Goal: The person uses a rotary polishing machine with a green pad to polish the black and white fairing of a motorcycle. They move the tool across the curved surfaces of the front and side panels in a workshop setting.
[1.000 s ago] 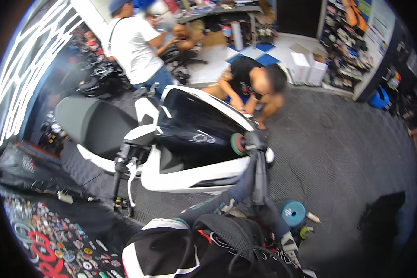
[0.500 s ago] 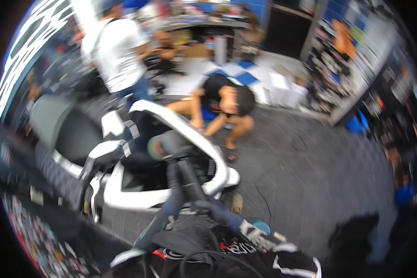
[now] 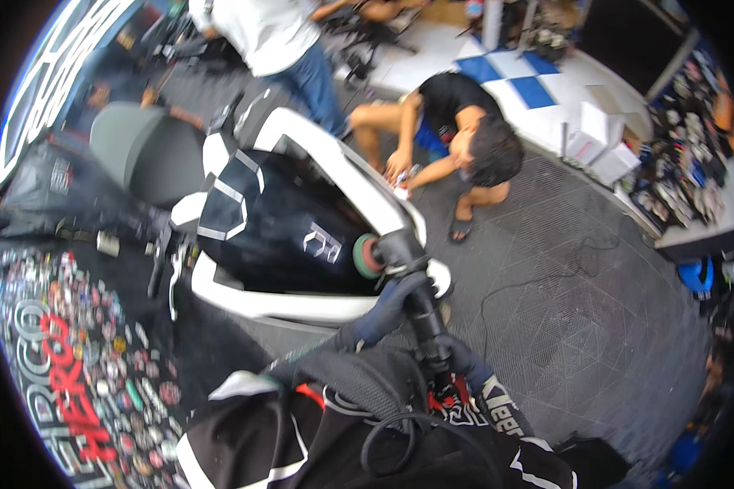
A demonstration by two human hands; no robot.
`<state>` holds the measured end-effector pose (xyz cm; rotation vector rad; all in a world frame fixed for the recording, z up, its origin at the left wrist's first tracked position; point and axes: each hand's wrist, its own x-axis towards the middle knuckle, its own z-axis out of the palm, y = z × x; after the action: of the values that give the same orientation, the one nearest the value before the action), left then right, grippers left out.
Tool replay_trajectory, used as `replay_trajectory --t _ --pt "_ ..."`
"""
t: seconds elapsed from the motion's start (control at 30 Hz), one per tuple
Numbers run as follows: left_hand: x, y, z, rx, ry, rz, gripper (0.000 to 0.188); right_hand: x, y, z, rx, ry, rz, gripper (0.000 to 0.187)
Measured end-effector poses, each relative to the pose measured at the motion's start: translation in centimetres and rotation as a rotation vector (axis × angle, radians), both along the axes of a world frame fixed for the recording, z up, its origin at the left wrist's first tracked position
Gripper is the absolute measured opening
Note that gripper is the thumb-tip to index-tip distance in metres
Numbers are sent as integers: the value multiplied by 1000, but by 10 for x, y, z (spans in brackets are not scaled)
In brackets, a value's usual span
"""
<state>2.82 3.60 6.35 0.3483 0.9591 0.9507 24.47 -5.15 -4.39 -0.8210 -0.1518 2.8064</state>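
Note:
Both my hands wear dark gloves and grip a black power polisher [image 3: 404,251]. My left hand [image 3: 393,308] is closed around its body just behind the head. My right hand [image 3: 463,357] is wrapped round the rear of the handle, nearer my body. The round green and red polishing pad [image 3: 368,257] is turned edgewise, at the right end of a scooter's glossy black panel [image 3: 285,220]. Whether the pad touches the panel I cannot tell. White trim [image 3: 261,306] frames the panel, and a dark grey seat [image 3: 159,155] lies beyond it to the left.
A co-worker in black [image 3: 457,106] squats at the scooter's far side, hands close to the white trim. Another person in a white shirt [image 3: 261,33] stands behind. A cable [image 3: 538,277] runs over the dark floor mat [image 3: 563,350]. White boxes [image 3: 599,134] stand at the right.
My view has shifted, so the scene is seen from another angle. The polisher has moved from over the panel's middle to its right end. Both hands still hold it.

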Motion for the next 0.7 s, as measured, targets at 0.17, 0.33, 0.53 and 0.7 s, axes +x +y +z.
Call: replay_trajectory --t 0.17,0.33,0.53,0.7 --pt "13 20 -23 -74 -13 33 39 23 22 -21 38 125 -1 58" --pt "-10 79 -1 23 64 110 38 -8 95 -18 -31 168 65 73" --pt "-53 163 48 -39 16 234 33 -57 212 55 -46 279 130 70" --pt "-63 183 65 118 60 387 34 -69 262 74 -6 299 190 71"
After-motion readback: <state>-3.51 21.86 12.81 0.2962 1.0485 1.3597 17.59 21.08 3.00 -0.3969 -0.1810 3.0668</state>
